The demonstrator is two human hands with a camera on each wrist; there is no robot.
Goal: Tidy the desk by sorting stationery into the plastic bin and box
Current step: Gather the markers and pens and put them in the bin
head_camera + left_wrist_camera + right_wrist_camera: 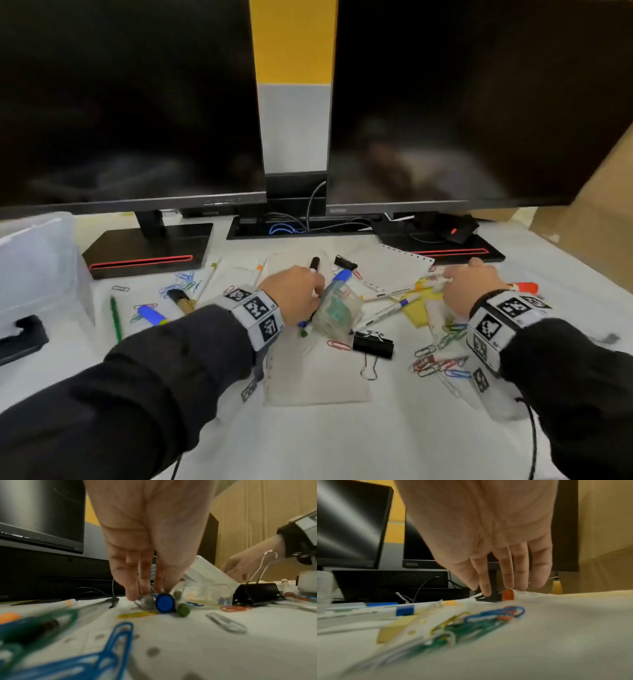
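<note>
My left hand (298, 291) reaches down over a bundle of markers at mid-desk. In the left wrist view its fingertips (132, 595) and thumb close on the markers' grey (147, 602), blue (165, 603) and green (183, 610) ends. A black marker tip (314, 263) sticks out past the knuckles. A small clear plastic box (337, 306) lies tilted right beside that hand. My right hand (471, 286) hovers with straight, spread fingers (508, 577) touching pens near a red-capped marker (525, 287). A large clear plastic bin (34, 260) stands at the far left.
Coloured paper clips (442, 363), black binder clips (373, 344), pens, a green pencil (115, 317), yellow sticky notes (416, 310) and paper sheets litter the desk. Two dark monitors (130, 102) on stands block the back. A cardboard box (589, 233) is at the right.
</note>
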